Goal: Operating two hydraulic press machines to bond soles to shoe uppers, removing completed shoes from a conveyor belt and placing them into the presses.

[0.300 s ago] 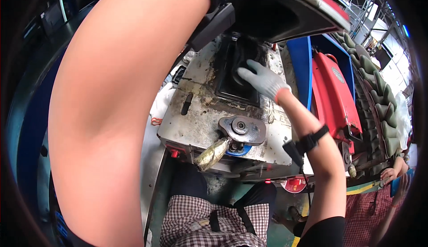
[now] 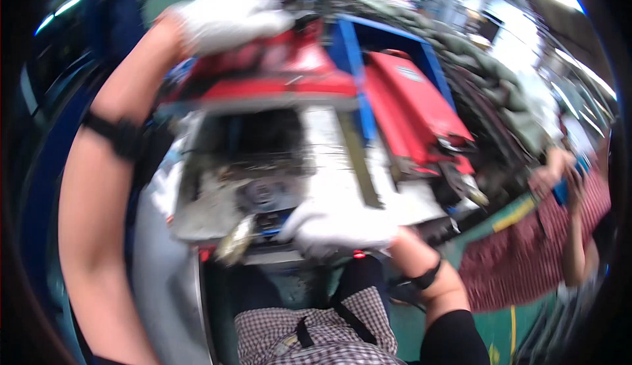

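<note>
My left hand (image 2: 230, 17), in a white knit glove, is raised at the far side of the machine. Its blurred fingers look curled over the top of a red lid (image 2: 283, 87), which is tilted up above the dark recess (image 2: 257, 131) in the worn metal top. My right hand (image 2: 342, 228), also gloved, is over the machine's front edge, beside a metal clamp plate (image 2: 262, 195). From that plate sticks a tape-wrapped handle (image 2: 236, 241). Motion smears the right fingers, so their grip cannot be made out.
A second red lid (image 2: 415, 105) lies by a blue bin (image 2: 352, 42) on the right. Beyond it run rows of grey-green padded pieces (image 2: 461, 52). Another person in a red checked garment (image 2: 507, 260) stands at the right, holding a blue object (image 2: 561, 190).
The lid has come down lower, with my left hand now visible on it. My right hand has left the dark recess and moved to the machine's front edge. The view has shifted.
</note>
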Demonstrator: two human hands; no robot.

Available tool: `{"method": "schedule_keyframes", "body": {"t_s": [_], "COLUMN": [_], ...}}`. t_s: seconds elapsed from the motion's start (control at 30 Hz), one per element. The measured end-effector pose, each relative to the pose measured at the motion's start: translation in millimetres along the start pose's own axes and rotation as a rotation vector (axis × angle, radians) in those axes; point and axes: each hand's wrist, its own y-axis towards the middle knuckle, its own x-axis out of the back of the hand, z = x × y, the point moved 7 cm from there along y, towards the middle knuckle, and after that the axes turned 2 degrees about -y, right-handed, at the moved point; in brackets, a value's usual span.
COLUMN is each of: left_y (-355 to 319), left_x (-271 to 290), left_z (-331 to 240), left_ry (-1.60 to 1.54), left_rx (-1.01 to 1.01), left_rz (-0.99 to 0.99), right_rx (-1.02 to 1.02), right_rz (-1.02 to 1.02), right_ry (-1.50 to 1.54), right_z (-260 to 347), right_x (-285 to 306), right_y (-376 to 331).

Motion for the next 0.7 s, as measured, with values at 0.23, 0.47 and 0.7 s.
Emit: {"method": "schedule_keyframes", "body": {"t_s": [0.23,0.47,0.7], "left_y": [-61.6,-76.7,-78.5], "left_x": [-92.7,-112.9,-118.9], "left_z": [-67.0,-87.7,-91.6], "left_ry": [-0.391,-0.268,-0.242], "left_rx": [0.373,0.441,0.412], "left_rz": [0.197,0.099,0.064], "right_rx": [0.103,0.434,0.118], "right_rz": [0.306,0.232,-0.028], "right_ry": [0.801,1.341,1.470], "right_z": [-79.1,-51.0,-65.1], "right_x": [-114.9,-125.9,-106.3], "right_y": [64.3,104.1,69.7]}}
